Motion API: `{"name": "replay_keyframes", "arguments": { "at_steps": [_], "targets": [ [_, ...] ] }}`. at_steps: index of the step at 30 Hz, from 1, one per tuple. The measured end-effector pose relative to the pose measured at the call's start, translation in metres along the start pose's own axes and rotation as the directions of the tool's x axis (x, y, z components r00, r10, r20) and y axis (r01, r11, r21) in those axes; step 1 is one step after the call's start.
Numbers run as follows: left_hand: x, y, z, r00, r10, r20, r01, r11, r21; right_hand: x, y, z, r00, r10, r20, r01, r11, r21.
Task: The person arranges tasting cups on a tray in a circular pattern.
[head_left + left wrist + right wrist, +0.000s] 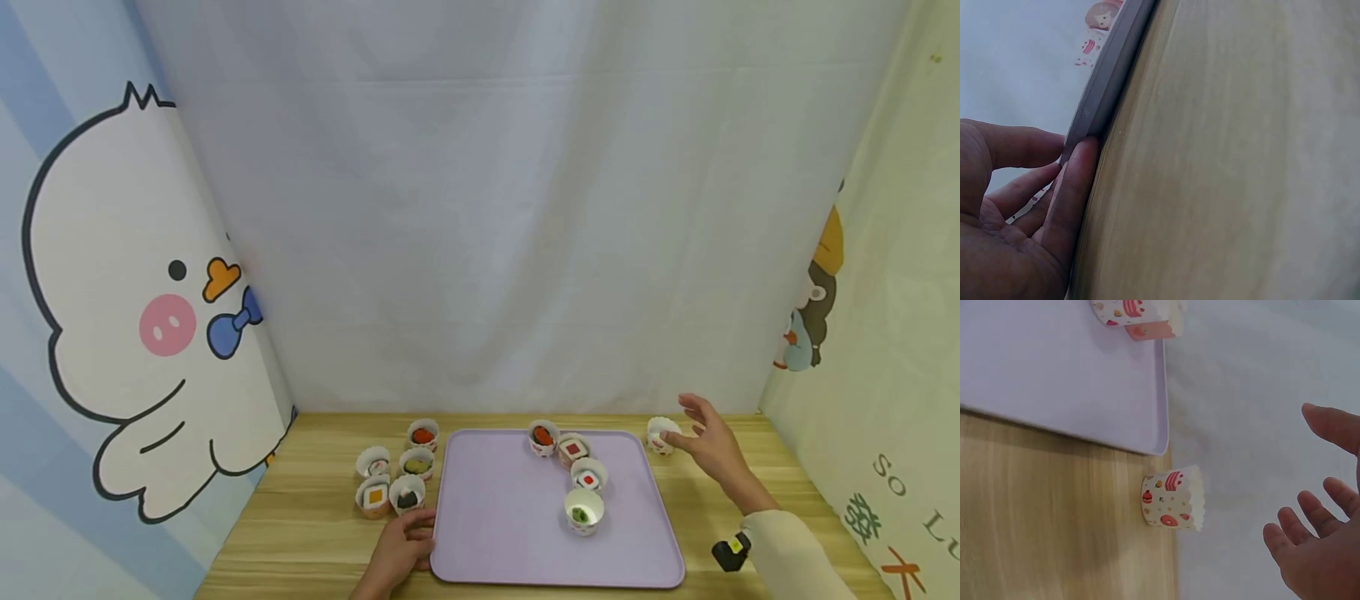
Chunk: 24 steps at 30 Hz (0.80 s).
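Though near right fingers (pixel 1319 515), cup (pixel 1171 499) upright; mouth-up.

Pale lilac tray (pixel 502 517), white cup (pixel 1171 499) (mostly red cake and doughnut prints), yellow-brown wood-grain table (pixel 1035 512)

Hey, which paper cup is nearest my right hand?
The lone cup right of the tray, near your right hand; four other cups stand on the tray and five left of it.
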<state>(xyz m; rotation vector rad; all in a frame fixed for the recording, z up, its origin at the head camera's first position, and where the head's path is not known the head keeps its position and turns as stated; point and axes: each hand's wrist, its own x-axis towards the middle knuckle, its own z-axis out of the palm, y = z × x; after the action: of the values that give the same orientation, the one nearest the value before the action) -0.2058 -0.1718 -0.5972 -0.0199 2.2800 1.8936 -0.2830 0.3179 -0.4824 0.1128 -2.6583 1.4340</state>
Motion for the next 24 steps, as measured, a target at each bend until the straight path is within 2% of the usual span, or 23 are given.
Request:
{"name": "replay_keyframes", "arguments": {
  "at_steps": [7, 15, 24],
  "targets": [
    [0.0, -0.002, -0.001, 1.0, 0.003, 0.007, -0.003, 1.0, -0.003, 0.011, 0.026, 0.005, 0.996, 0.08, 0.037, -0.08, 0.997, -0.001],
    [0.002, -0.001, -0.001, 1.0, -0.003, 0.001, 0.003, 1.0, -0.003, 0.021, 0.05, 0.011, 0.989, 0.133, 0.059, -0.137, 0.989, 0.059],
    [0.003, -0.005, -0.003, 1.0, -0.002, 0.01, 0.002, 1.0, -0.003, 0.025, 0.067, 0.019, 0.979, 0.192, 0.071, -0.197, 0.978, 0.069]
  ]
}}
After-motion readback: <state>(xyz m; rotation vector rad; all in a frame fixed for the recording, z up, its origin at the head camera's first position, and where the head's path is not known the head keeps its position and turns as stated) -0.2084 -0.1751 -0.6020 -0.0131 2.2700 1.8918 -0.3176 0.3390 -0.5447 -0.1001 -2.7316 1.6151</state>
